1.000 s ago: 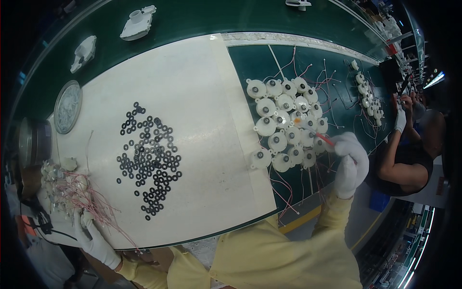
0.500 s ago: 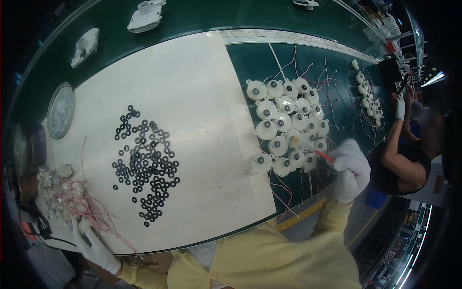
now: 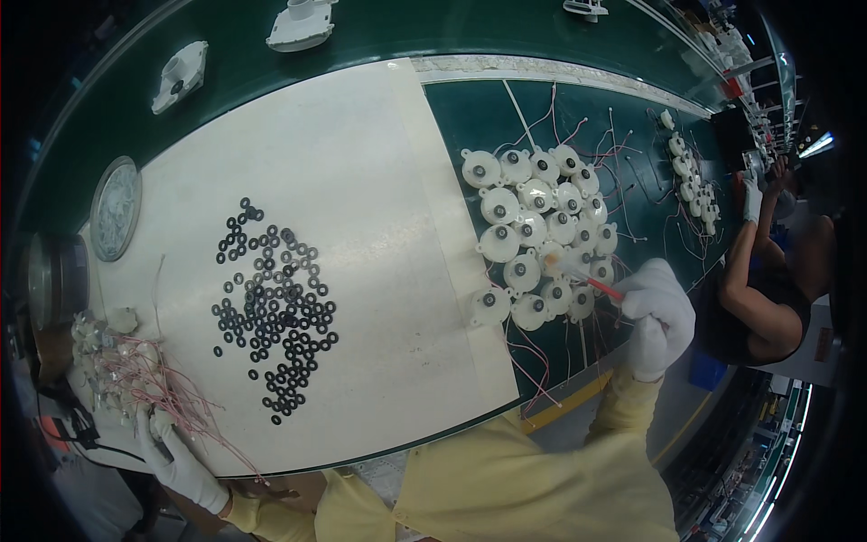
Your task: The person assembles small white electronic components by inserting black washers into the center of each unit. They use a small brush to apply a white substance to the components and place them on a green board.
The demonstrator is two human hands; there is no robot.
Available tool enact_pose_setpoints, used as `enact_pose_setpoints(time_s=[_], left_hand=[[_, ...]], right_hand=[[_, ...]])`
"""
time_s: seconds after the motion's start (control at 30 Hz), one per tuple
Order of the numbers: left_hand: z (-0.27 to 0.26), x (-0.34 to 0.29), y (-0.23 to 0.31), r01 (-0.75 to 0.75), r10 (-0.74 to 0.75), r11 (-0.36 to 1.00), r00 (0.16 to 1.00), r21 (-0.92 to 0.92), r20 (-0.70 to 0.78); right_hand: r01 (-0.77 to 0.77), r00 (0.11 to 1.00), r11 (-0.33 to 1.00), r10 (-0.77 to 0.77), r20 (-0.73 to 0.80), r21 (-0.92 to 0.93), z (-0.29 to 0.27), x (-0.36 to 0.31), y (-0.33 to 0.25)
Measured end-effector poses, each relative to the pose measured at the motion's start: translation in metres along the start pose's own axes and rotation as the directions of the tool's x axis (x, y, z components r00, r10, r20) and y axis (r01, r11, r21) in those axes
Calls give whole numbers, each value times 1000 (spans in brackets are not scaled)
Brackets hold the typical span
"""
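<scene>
My gloved right hand (image 3: 659, 312) is closed around the red handle of a brush (image 3: 603, 288). The brush's pale tip reaches over a cluster of round white motors (image 3: 499, 206) with dark centres and thin wires, on the green mat. At the lower left, my gloved left hand (image 3: 181, 465) lies against the edge of a heap of white motors (image 3: 113, 375) with tangled pink wires. Its thumb and fingers look apart, and no held thing shows between them. Many small black rubber rings (image 3: 280, 307) are scattered over the white sheet between my hands.
A round clear-topped dish (image 3: 116, 208) and a dark round container (image 3: 56, 280) stand at the left. White housings (image 3: 181, 77) sit on the green belt beyond the table. More motors (image 3: 691, 181) lie far right, near a co-worker's arm (image 3: 750, 257).
The white housings on the far belt have shifted to the right. The brush and my right hand have barely moved; my left hand stays put. The co-worker's hands have moved slightly.
</scene>
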State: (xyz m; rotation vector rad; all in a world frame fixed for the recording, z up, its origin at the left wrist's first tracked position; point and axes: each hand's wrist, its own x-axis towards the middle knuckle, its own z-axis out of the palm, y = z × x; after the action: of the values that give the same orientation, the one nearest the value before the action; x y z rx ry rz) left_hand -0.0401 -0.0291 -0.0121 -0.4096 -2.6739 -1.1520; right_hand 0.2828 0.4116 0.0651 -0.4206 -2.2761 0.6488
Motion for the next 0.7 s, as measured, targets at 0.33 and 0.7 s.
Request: enact_pose_setpoints(time_s=[0.33,0.7], left_hand=[[0,0,4,0,0,1000,1000,-10,1],[-1,-1,-2,15,-15,999,1000,-46,-1]], right_hand=[[-51,998,999,51,-29,12,-1,4,2],[-172,985,985,173,27,-24,16,13,8]])
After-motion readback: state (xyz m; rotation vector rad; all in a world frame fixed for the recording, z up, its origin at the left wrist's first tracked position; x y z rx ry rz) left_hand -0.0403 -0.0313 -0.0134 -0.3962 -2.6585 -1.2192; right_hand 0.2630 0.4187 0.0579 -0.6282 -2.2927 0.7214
